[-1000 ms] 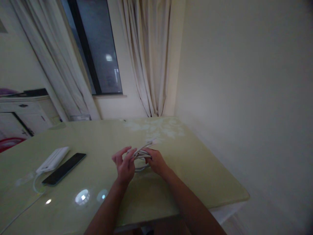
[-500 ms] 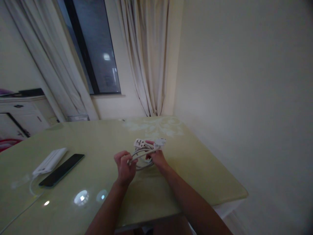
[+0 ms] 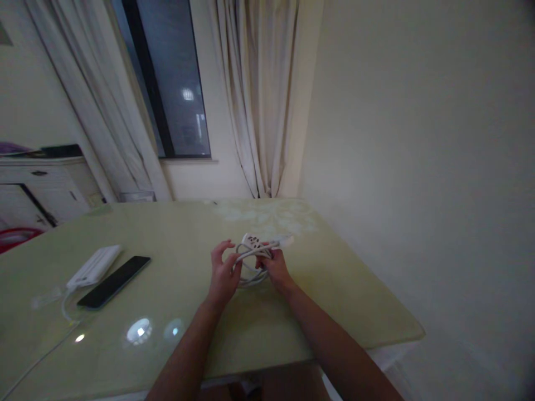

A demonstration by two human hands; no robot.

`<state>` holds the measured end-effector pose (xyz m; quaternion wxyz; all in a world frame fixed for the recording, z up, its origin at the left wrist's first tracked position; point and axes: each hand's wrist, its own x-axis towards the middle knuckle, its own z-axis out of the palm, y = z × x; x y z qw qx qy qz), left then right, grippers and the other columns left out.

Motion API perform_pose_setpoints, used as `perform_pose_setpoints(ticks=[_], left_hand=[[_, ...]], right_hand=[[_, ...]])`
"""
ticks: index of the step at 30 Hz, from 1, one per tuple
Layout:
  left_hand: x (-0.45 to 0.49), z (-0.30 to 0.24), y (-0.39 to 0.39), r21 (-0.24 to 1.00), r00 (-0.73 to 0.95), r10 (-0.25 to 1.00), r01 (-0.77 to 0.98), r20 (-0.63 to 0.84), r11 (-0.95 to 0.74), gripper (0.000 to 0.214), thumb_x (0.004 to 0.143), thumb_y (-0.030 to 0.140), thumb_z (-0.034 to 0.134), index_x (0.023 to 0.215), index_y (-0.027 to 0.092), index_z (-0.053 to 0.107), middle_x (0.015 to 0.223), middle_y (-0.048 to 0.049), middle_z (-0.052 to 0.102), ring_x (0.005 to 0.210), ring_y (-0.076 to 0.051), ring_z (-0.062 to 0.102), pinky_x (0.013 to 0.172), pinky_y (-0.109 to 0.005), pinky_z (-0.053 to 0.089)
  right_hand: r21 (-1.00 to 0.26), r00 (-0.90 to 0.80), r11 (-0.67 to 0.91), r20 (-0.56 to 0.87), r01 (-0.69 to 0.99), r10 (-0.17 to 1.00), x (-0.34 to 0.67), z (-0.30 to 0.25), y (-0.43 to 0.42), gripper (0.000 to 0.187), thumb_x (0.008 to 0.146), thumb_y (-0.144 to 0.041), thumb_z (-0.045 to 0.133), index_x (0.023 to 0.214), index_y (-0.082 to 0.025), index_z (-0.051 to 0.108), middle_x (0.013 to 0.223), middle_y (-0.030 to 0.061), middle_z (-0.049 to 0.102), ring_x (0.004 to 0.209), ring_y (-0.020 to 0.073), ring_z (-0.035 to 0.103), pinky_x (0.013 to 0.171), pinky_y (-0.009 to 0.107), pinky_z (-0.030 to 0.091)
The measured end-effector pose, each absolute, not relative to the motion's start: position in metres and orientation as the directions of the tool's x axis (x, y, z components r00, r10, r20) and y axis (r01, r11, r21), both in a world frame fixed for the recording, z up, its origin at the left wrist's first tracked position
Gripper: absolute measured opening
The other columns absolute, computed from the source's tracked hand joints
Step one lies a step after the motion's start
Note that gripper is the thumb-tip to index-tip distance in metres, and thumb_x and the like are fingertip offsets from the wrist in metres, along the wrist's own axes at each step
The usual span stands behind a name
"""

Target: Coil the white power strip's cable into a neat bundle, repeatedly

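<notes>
A light grey extension cord (image 3: 251, 281) is bundled in loose loops above the table, between my two hands. Its white socket block (image 3: 251, 240) sticks up at the far side of the loops, with dark holes facing me. A white plug end (image 3: 286, 240), blurred, pokes out at the right. My right hand (image 3: 273, 266) is closed around the right side of the bundle, its fingertips partly behind the loops. At the left side, my left hand (image 3: 224, 274) pinches the loops low, with an upper finger raised clear of the cord.
A glossy pale green table (image 3: 167, 234) spreads beneath. To the left lie a white power-bank-like block (image 3: 95, 267) with a thin cable and a black phone (image 3: 115, 282). Curtains (image 3: 263, 100) and a window stand behind; a bare wall (image 3: 409, 167) borders the right.
The cord bundle has turned, and its socket block now sits farther right, tilted. My left hand has shifted right and raised a finger off the loops. The whole view has swung slightly left.
</notes>
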<state>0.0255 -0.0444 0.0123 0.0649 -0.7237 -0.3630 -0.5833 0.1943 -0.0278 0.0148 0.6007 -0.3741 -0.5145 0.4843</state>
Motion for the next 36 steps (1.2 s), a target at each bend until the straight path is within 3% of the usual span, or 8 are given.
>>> perform_pose_setpoints(ticks=[2, 6, 9, 14, 19, 23, 31, 36], left_hand=[[0.024, 0.014, -0.042, 0.360, 0.123, 0.507, 0.567, 0.853, -0.741, 0.016, 0.096, 0.014, 0.048, 0.099, 0.020, 0.063, 0.134, -0.0129, 0.054, 0.131, -0.025, 0.052, 0.107, -0.045, 0.049], [0.023, 0.013, -0.039, 0.406, 0.226, 0.584, 0.528, 0.780, -0.746, 0.026, 0.098, 0.011, 0.039, 0.108, 0.022, 0.061, 0.122, -0.0095, 0.066, 0.108, -0.018, 0.066, 0.092, -0.035, 0.057], [0.026, 0.011, -0.040, 0.385, 0.172, 0.552, 0.549, 0.816, -0.742, 0.022, 0.098, 0.013, 0.041, 0.110, 0.022, 0.058, 0.133, -0.0120, 0.063, 0.123, -0.022, 0.060, 0.103, -0.045, 0.052], [0.026, 0.009, -0.039, 0.472, 0.104, 0.593, 0.503, 0.799, -0.724, 0.046, 0.099, 0.018, 0.046, 0.145, 0.021, 0.042, 0.150, -0.0156, 0.051, 0.143, -0.024, 0.046, 0.115, -0.048, 0.042], [0.020, 0.008, -0.037, 0.467, 0.201, 0.591, 0.441, 0.781, -0.767, 0.038, 0.101, 0.017, 0.039, 0.132, 0.025, 0.061, 0.127, -0.0097, 0.064, 0.113, -0.019, 0.065, 0.096, -0.035, 0.055], [0.024, 0.012, -0.042, 0.530, 0.148, 0.652, 0.463, 0.744, -0.711, 0.033, 0.101, 0.023, 0.046, 0.128, 0.024, 0.065, 0.107, -0.0067, 0.066, 0.089, -0.015, 0.066, 0.078, -0.027, 0.056], [0.029, 0.023, -0.045, 0.630, 0.017, 0.705, 0.433, 0.709, -0.645, 0.026, 0.099, 0.035, 0.055, 0.115, 0.023, 0.072, 0.098, -0.0040, 0.069, 0.092, -0.017, 0.065, 0.084, -0.029, 0.052], [0.014, 0.022, -0.043, 0.653, -0.270, 0.611, 0.489, 0.744, -0.578, 0.026, 0.100, 0.034, 0.052, 0.113, 0.022, 0.071, 0.099, -0.0043, 0.069, 0.091, -0.018, 0.064, 0.083, -0.031, 0.052]], right_hand=[[-0.955, -0.011, 0.246, 0.251, -0.165, 0.968, 0.195, 0.013, -0.027, 0.017, 0.070, -0.033, 0.072, 0.067, -0.017, 0.067, 0.047, -0.0029, 0.057, 0.045, 0.0092, 0.043, 0.048, 0.023, 0.031], [-0.955, 0.002, 0.242, 0.245, -0.172, 0.970, 0.195, 0.012, -0.026, 0.017, 0.068, -0.034, 0.072, 0.065, -0.018, 0.067, 0.047, -0.0029, 0.057, 0.044, 0.0089, 0.039, 0.047, 0.023, 0.028], [-0.949, 0.018, 0.238, 0.239, -0.207, 0.971, 0.197, 0.015, -0.026, 0.022, 0.069, -0.037, 0.072, 0.062, -0.018, 0.064, 0.047, -0.0024, 0.056, 0.044, 0.0088, 0.040, 0.047, 0.023, 0.029], [-0.945, -0.065, 0.225, 0.246, -0.238, 0.967, 0.201, 0.018, -0.029, 0.026, 0.071, -0.037, 0.074, 0.059, -0.018, 0.062, 0.048, -0.0023, 0.057, 0.045, 0.0089, 0.044, 0.048, 0.023, 0.032], [-0.950, -0.057, 0.198, 0.217, -0.240, 0.974, 0.197, 0.017, -0.030, 0.020, 0.069, -0.035, 0.074, 0.065, -0.018, 0.066, 0.049, -0.0028, 0.058, 0.044, 0.0093, 0.045, 0.047, 0.023, 0.033], [-0.964, 0.008, 0.113, 0.115, -0.239, 0.993, 0.194, 0.018, -0.027, 0.022, 0.064, -0.037, 0.077, 0.071, -0.018, 0.070, 0.059, -0.0014, 0.063, 0.053, 0.0116, 0.053, 0.053, 0.023, 0.038], [-0.920, -0.036, 0.149, 0.173, -0.363, 0.984, 0.193, 0.022, -0.022, 0.040, 0.055, -0.033, 0.090, 0.089, -0.019, 0.073, 0.088, 0.0016, 0.072, 0.088, 0.0201, 0.065, 0.083, 0.031, 0.050], [-0.795, 0.259, 0.270, 0.147, -0.544, 0.955, 0.196, 0.020, -0.016, 0.066, 0.064, -0.046, 0.086, 0.122, -0.024, 0.063, 0.109, 0.0054, 0.069, 0.101, 0.0222, 0.065, 0.087, 0.035, 0.052]])
